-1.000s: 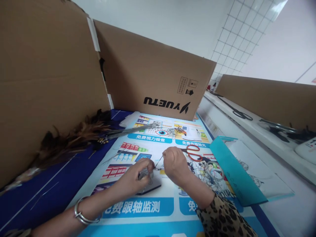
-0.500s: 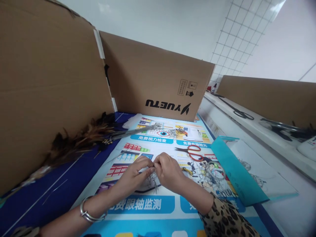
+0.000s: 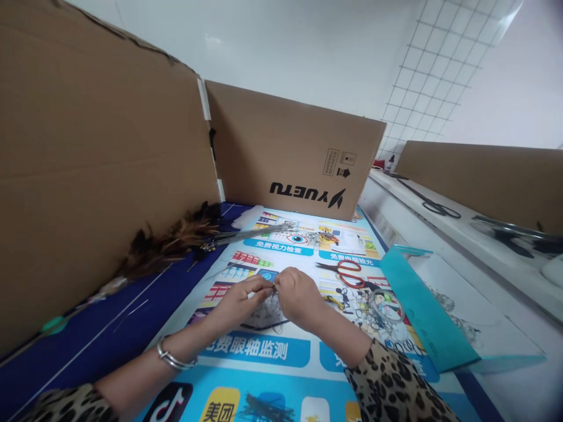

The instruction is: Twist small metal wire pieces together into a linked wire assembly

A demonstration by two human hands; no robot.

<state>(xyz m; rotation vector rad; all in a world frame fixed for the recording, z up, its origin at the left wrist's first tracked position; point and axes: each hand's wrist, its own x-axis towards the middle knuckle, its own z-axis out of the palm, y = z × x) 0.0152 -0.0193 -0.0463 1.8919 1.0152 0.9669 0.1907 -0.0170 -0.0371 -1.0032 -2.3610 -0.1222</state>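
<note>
Over the printed mat (image 3: 281,404), my left hand (image 3: 246,302) and my right hand (image 3: 297,299) meet at the fingertips. Both are closed in a pinch around something small and dark, mostly hidden by the fingers. Thin greyish strands (image 3: 272,308) show just below the fingertips; whether they join the pinched piece is unclear. Beyond my right hand lie scissors (image 3: 349,274) with orange-red handles and dark blades. To the right of that hand sits a tangle of thin wire or line with rings (image 3: 386,308).
Brown feathers (image 3: 176,237) line the cardboard wall (image 3: 101,140) on the left. Thin metallic rods (image 3: 250,234) lie behind my hands. A teal-edged tray (image 3: 428,310) stands at right, below a white ledge (image 3: 484,225) holding dark scissors (image 3: 440,208). Short dark strands (image 3: 266,408) lie in front.
The view has shifted, so more of the mat's near edge and the short dark strands there show. My hands stay pinched together at nearly the same spot.
</note>
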